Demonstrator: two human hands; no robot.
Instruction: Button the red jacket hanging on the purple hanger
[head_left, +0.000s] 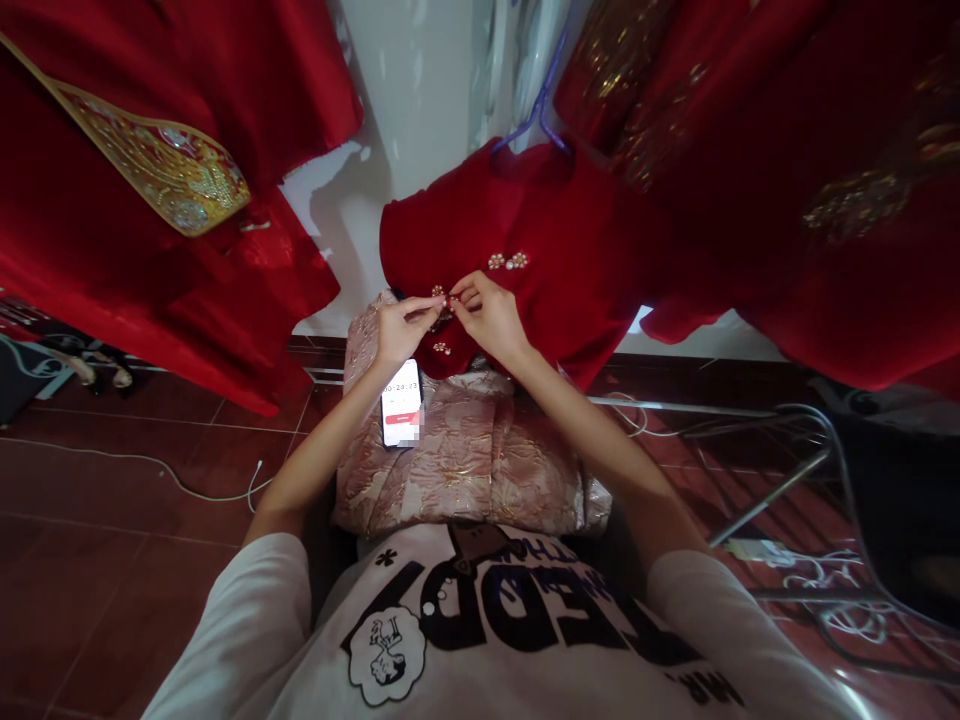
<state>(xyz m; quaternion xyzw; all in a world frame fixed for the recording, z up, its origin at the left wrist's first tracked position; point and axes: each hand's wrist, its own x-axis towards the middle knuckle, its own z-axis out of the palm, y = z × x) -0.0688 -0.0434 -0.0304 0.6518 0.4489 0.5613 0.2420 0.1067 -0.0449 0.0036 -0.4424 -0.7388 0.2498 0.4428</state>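
Both hands [450, 318], pinching red jacket's [517, 290] clasp [442, 297]

A red jacket [555, 290] with pearl clasps [508, 261] hangs from a hanger, front facing.

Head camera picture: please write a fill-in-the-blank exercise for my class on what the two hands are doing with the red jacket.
1. The left hand and the right hand both pinch a button on the front of the ____ jacket.
2. The jacket hangs from a blue ____.
3. A phone with a lit screen lies on the ____ folded cloth below the hands.

Missing words: red; hanger; pink
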